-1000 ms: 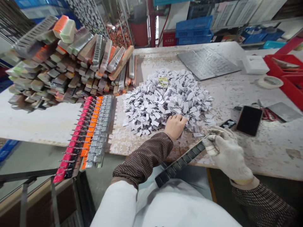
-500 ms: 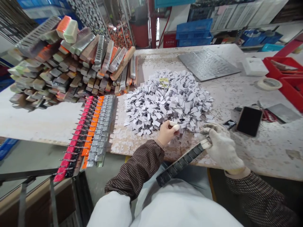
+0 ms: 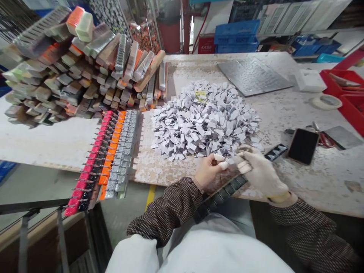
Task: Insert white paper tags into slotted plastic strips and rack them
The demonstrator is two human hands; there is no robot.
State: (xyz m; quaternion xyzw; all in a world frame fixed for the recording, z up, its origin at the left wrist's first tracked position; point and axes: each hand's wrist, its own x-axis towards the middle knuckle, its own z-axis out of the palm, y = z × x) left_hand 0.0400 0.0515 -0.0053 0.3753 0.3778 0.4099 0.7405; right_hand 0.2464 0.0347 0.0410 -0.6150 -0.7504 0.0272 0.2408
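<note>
My left hand (image 3: 212,170) is bare with white coverings on the thumb and forefinger tips. Those two fingers pinch a small white piece (image 3: 229,161), held close to the fingers of the other hand. A white knitted glove covers my right hand (image 3: 260,170), which is closed around a long black segmented strip (image 3: 224,193). The strip slants from my lap up over the table edge. Beyond the glove shows what looks like its far end, with pale facets. Just behind both hands lies a wide heap of small white pieces (image 3: 199,125).
At left stands a large stack of bars (image 3: 85,79), with pink, orange and silver strips (image 3: 113,148) in front. On the right lie a phone (image 3: 303,146), scissors (image 3: 324,139), a tape roll (image 3: 327,101) and red bins (image 3: 344,83). A metal plate (image 3: 254,77) lies behind the heap.
My left hand has moved right, away from the heap's front edge, with the white piece. My right hand has shifted slightly left and up, so the two hands now nearly meet.
</note>
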